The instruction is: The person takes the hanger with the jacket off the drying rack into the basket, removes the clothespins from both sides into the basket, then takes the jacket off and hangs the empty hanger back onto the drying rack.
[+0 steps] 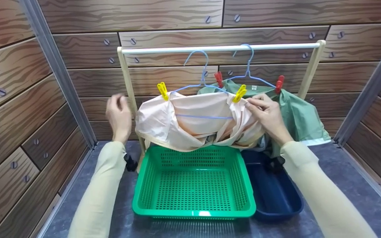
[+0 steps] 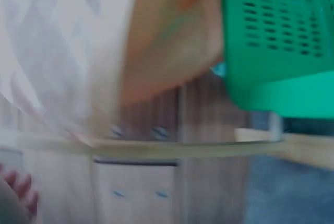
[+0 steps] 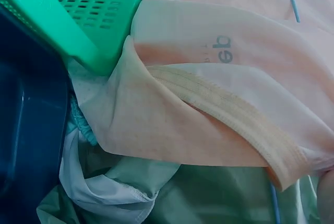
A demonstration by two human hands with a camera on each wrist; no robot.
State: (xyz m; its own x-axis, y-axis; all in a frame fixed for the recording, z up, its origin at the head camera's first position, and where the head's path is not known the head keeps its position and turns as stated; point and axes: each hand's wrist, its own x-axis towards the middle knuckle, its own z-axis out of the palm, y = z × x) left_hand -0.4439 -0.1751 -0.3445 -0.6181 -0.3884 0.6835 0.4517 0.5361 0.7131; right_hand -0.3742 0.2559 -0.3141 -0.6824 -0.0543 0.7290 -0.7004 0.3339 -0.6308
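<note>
A pale pink garment (image 1: 200, 105) hangs from a blue hanger (image 1: 204, 72), with a yellow clothespin (image 1: 162, 91) at its left and another yellow clothespin (image 1: 239, 93) at its right. My right hand (image 1: 266, 110) pinches the garment's edge just beside the right yellow clothespin. In the right wrist view its beige hem (image 3: 229, 114) and some printed letters show. My left hand (image 1: 119, 114) is in the air by the left post of the rack, fingers loosely bent and holding nothing. Behind, a green garment (image 1: 304, 115) hangs on a second blue hanger with red clothespins (image 1: 279, 84).
The hangers hook over a white rod (image 1: 223, 49) between wooden posts (image 1: 312, 69). Under the pink garment stands a green perforated basket (image 1: 193, 213), and a dark blue tub (image 1: 276, 211) is to its right. Wood-patterned walls (image 1: 88, 49) enclose the grey table (image 1: 339, 198).
</note>
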